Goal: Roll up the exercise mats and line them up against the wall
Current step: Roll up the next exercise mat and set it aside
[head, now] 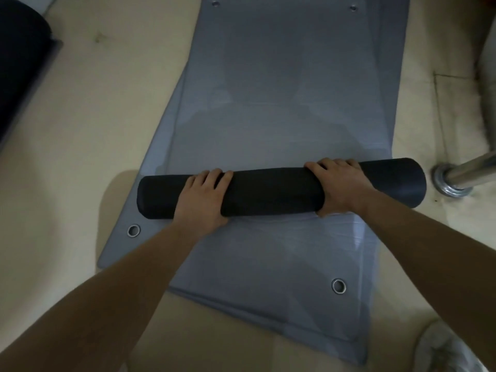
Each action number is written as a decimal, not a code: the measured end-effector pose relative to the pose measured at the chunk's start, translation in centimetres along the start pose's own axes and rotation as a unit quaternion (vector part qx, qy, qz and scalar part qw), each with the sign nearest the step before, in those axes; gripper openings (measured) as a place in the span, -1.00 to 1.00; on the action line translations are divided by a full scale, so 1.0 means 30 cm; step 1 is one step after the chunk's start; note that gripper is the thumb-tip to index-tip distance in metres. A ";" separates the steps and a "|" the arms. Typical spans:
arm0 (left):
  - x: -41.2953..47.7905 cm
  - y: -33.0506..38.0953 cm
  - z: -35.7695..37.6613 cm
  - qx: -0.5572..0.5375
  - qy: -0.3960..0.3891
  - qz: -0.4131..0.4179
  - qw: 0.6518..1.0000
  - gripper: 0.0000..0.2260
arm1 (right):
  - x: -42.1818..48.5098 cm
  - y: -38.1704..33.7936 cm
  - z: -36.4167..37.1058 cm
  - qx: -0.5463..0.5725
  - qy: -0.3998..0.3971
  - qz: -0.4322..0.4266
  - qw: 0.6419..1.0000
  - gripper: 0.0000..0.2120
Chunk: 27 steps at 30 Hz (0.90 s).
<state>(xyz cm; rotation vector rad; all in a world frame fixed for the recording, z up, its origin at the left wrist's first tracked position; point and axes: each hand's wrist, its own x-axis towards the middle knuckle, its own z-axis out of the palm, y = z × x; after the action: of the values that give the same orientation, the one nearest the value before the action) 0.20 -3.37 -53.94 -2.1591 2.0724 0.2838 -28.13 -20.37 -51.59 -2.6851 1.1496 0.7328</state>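
A dark rolled part of an exercise mat (271,190) lies crosswise on a stack of flat grey-blue mats (281,108) with metal eyelets at the corners. My left hand (202,201) lies over the roll's left part, fingers curved across its top. My right hand (339,185) covers the roll right of centre in the same way, thumb at the near side. The flat mats stretch away from me beyond the roll and also toward me beneath my forearms.
A dark rolled mat (21,65) lies at the far left on the cream floor (107,103). A chrome pole with a round base (453,181) stands just right of the roll's end. A grey bundle (491,84) sits at the right edge.
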 end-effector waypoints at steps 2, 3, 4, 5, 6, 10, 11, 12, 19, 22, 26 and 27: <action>0.003 -0.011 -0.035 -0.012 -0.023 0.000 1.000 -0.08 | -0.021 -0.028 -0.024 0.010 -0.030 -0.004 0.999 0.14; -0.011 -0.016 -0.047 -0.010 -0.046 0.009 0.999 -0.08 | -0.045 -0.046 -0.023 0.016 -0.050 -0.012 0.999 0.13; -0.036 -0.020 -0.054 -0.012 -0.075 0.019 0.997 -0.07 | -0.074 -0.062 -0.018 0.028 -0.074 -0.021 0.997 0.13; -0.064 -0.024 -0.058 -0.017 -0.111 0.032 0.993 -0.05 | -0.107 -0.077 -0.010 0.048 -0.103 -0.028 0.993 0.13; -0.092 -0.028 -0.061 -0.027 -0.156 0.045 0.986 -0.04 | -0.141 -0.092 0.002 0.069 -0.135 -0.033 0.988 0.14; -0.075 -0.043 -0.103 -0.067 -0.295 0.074 0.950 0.01 | -0.287 -0.167 0.106 0.076 -0.083 0.002 0.994 0.18; -0.040 -0.046 -0.115 -0.076 -0.315 0.076 0.943 0.01 | -0.324 -0.189 0.140 0.058 -0.036 0.027 0.997 0.17; -0.003 -0.049 -0.131 -0.085 -0.336 0.075 0.935 0.02 | -0.352 -0.207 0.169 0.049 -0.001 0.047 0.998 0.16; -0.128 -0.014 -0.142 -0.059 -0.030 -0.049 0.997 -0.32 | -0.193 -0.087 0.029 0.172 -0.105 0.035 0.979 0.16; -0.190 0.048 -0.053 -0.005 -0.062 -0.042 0.997 0.06 | -0.146 -0.057 -0.021 0.219 -0.146 0.034 0.964 0.07; -0.090 -0.013 -0.008 -0.004 -0.012 0.002 1.000 0.16 | -0.111 -0.035 -0.019 0.253 -0.175 0.051 0.950 -0.11; -0.063 -0.031 -0.009 -0.002 0.003 0.020 1.000 0.12 | -0.106 -0.028 -0.014 0.271 -0.190 0.056 0.942 -0.14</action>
<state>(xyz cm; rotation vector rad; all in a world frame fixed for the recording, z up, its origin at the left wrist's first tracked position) 1.08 -1.55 -53.29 -2.1238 2.1227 0.2860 -29.27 -17.85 -49.74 -1.9405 1.1895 0.7695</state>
